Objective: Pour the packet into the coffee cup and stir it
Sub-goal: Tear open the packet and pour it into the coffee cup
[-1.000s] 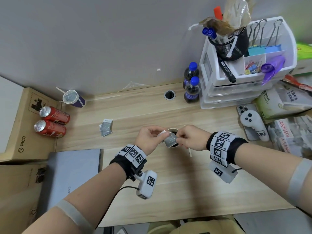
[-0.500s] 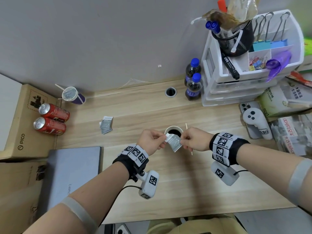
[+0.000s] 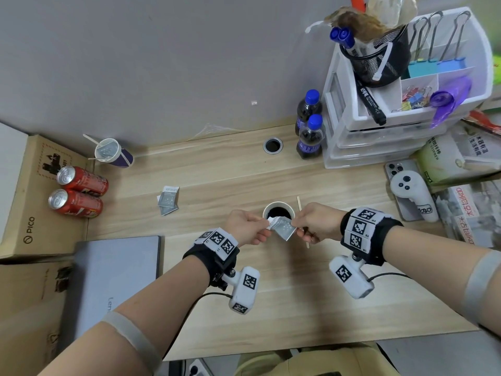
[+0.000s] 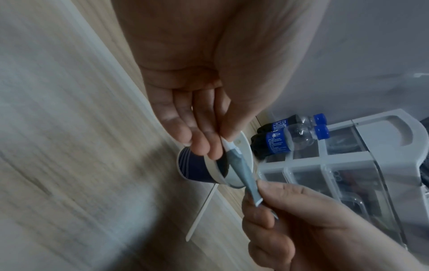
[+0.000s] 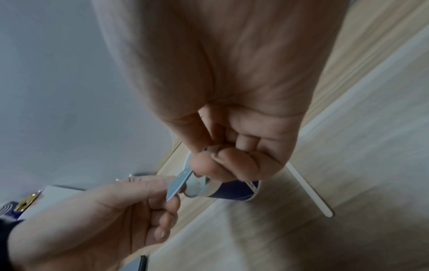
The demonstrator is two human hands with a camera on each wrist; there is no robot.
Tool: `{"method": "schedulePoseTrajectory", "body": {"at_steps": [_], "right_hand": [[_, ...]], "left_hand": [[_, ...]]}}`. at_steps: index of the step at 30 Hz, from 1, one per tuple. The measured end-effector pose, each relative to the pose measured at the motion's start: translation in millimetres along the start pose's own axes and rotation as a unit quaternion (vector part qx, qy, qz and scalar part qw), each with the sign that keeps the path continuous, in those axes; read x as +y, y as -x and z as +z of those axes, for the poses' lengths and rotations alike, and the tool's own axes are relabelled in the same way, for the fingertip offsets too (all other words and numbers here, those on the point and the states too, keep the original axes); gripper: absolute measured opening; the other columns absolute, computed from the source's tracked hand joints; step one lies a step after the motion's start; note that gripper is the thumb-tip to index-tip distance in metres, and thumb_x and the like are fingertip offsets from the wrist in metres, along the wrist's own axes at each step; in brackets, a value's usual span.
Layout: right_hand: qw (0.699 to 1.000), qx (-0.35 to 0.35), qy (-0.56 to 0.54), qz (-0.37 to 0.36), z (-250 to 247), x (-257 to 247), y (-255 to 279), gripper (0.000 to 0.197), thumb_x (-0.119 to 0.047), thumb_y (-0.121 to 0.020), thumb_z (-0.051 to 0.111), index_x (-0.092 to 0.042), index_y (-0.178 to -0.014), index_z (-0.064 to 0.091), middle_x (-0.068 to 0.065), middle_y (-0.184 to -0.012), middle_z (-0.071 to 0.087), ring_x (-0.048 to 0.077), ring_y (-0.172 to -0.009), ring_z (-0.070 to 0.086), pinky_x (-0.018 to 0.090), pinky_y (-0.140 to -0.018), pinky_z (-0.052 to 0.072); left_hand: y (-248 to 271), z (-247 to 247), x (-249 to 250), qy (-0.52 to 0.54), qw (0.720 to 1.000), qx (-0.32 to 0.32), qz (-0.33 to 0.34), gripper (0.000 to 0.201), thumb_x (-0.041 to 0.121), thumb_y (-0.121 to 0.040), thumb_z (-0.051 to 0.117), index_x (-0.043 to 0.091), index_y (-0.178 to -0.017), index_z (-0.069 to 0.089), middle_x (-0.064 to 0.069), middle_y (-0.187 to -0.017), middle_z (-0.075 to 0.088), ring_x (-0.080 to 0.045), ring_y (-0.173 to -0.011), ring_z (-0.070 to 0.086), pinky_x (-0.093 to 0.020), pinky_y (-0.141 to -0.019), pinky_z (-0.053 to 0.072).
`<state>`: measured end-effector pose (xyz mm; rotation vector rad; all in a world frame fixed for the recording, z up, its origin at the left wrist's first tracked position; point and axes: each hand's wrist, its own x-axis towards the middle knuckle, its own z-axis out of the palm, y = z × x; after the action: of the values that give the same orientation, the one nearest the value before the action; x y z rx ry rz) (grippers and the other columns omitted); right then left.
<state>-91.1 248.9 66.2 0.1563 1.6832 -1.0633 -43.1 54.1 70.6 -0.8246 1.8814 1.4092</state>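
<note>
A white-rimmed dark blue paper cup (image 3: 278, 213) of black coffee stands on the wooden desk (image 3: 271, 308). Just in front of its rim I hold a small silver-grey packet (image 3: 283, 229) level between both hands. My left hand (image 3: 261, 230) pinches its white-edged left end and my right hand (image 3: 298, 226) pinches the right end. The left wrist view shows the packet (image 4: 243, 170) stretched across the cup (image 4: 199, 170) mouth. In the right wrist view, the packet (image 5: 177, 185) runs between the two pinches beside the cup (image 5: 232, 188). A wooden stirrer (image 3: 299, 203) lies flat, partly under my right hand.
Spare packets (image 3: 168, 199) lie left of the cup. A closed laptop (image 3: 113, 280) is at front left, with two red cans (image 3: 78, 194) and a purple cup (image 3: 113, 153) behind it. Two blue-capped bottles (image 3: 309, 131), a white drawer unit (image 3: 379, 118) and a controller (image 3: 412, 196) crowd the right.
Both hands have drawn the packet slightly toward me, from over the cup mouth to just in front of its rim. The grip on both ends is unchanged.
</note>
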Motion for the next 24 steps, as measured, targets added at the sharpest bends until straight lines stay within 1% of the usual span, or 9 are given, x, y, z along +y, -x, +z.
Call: {"method": "schedulePoseTrajectory", "body": {"at_steps": [3, 5, 7, 9, 12, 15, 18, 22, 24], "right_hand": [[0.999, 0.007, -0.032, 0.022, -2, -3, 0, 0.024, -0.01, -0.1, 0.046, -0.005, -0.078, 0.056, 0.006, -0.061, 0.049, 0.013, -0.041, 0.044, 0.021, -0.043, 0.035], [0.998, 0.008, -0.047, 0.036, -3, -4, -2, 0.022, -0.01, -0.1, 0.047, -0.004, -0.081, 0.056, 0.006, -0.061, 0.048, 0.012, -0.04, 0.042, 0.019, -0.042, 0.034], [0.997, 0.008, -0.058, 0.052, -3, -6, -3, 0.023, -0.011, -0.099, 0.047, -0.004, -0.08, 0.056, 0.005, -0.06, 0.048, 0.012, -0.04, 0.041, 0.019, -0.042, 0.033], [0.996, 0.003, -0.065, 0.068, -4, -7, -3, 0.025, -0.013, -0.099, 0.046, -0.005, -0.077, 0.056, 0.004, -0.06, 0.047, 0.011, -0.04, 0.04, 0.018, -0.041, 0.031], [0.992, -0.004, -0.081, 0.093, -4, -9, -4, 0.03, -0.016, -0.099, 0.046, -0.007, -0.073, 0.056, 0.001, -0.059, 0.045, 0.009, -0.04, 0.038, 0.018, -0.039, 0.029], [0.987, -0.019, -0.105, 0.121, -4, -11, -4, 0.032, -0.021, -0.101, 0.044, -0.01, -0.073, 0.054, -0.002, -0.059, 0.042, 0.007, -0.038, 0.036, 0.016, -0.039, 0.027], [0.982, -0.033, -0.127, 0.139, -4, -12, -4, 0.032, -0.024, -0.102, 0.042, -0.013, -0.074, 0.053, -0.004, -0.059, 0.04, 0.006, -0.038, 0.034, 0.015, -0.038, 0.026], [0.974, -0.047, -0.162, 0.152, -3, -14, -5, 0.032, -0.024, -0.102, 0.041, -0.013, -0.074, 0.051, -0.004, -0.06, 0.04, 0.006, -0.037, 0.033, 0.015, -0.038, 0.025], [0.971, -0.052, -0.175, 0.153, -3, -14, -6, 0.031, -0.023, -0.103, 0.042, -0.013, -0.075, 0.052, -0.004, -0.06, 0.04, 0.006, -0.037, 0.033, 0.015, -0.039, 0.026]], "left_hand": [[-1, 0, 0, -0.037, 0.999, 0.003, 0.001, 0.022, 0.016, -0.095, 0.064, -0.003, -0.099, 0.073, -0.009, -0.073, 0.073, -0.012, -0.051, 0.062, -0.021, -0.05, 0.045], [0, 0, 3, -0.055, 0.998, -0.002, 0.0, 0.022, 0.018, -0.095, 0.063, -0.001, -0.095, 0.074, -0.007, -0.069, 0.072, -0.013, -0.051, 0.062, -0.021, -0.049, 0.043], [1, 0, 7, -0.062, 0.998, -0.011, -0.006, 0.019, 0.018, -0.096, 0.061, 0.004, -0.088, 0.071, -0.006, -0.065, 0.07, -0.012, -0.048, 0.06, -0.021, -0.047, 0.04], [2, 0, 10, -0.065, 0.998, -0.018, -0.017, 0.021, 0.016, -0.097, 0.058, 0.006, -0.08, 0.067, -0.008, -0.063, 0.067, -0.013, -0.046, 0.057, -0.021, -0.045, 0.036], [1, 2, 12, -0.068, 0.997, -0.024, -0.034, 0.023, 0.016, -0.098, 0.055, 0.005, -0.079, 0.062, -0.009, -0.06, 0.063, -0.014, -0.042, 0.054, -0.022, -0.043, 0.033], [2, 2, 14, -0.055, 0.997, -0.029, -0.054, 0.024, 0.016, -0.099, 0.053, 0.005, -0.078, 0.057, -0.009, -0.058, 0.058, -0.013, -0.037, 0.051, -0.022, -0.042, 0.032], [2, 1, 15, -0.034, 0.996, -0.029, -0.078, 0.027, 0.016, -0.098, 0.052, 0.008, -0.072, 0.054, -0.008, -0.058, 0.054, -0.016, -0.041, 0.05, -0.021, -0.043, 0.034], [2, 0, 15, -0.002, 0.995, -0.031, -0.099, 0.028, 0.016, -0.098, 0.05, 0.009, -0.072, 0.053, -0.006, -0.058, 0.05, -0.015, -0.043, 0.047, -0.021, -0.045, 0.033], [1, -1, 15, 0.006, 0.994, -0.033, -0.105, 0.028, 0.017, -0.099, 0.05, 0.01, -0.072, 0.053, -0.005, -0.059, 0.049, -0.014, -0.043, 0.046, -0.02, -0.044, 0.034]]}}
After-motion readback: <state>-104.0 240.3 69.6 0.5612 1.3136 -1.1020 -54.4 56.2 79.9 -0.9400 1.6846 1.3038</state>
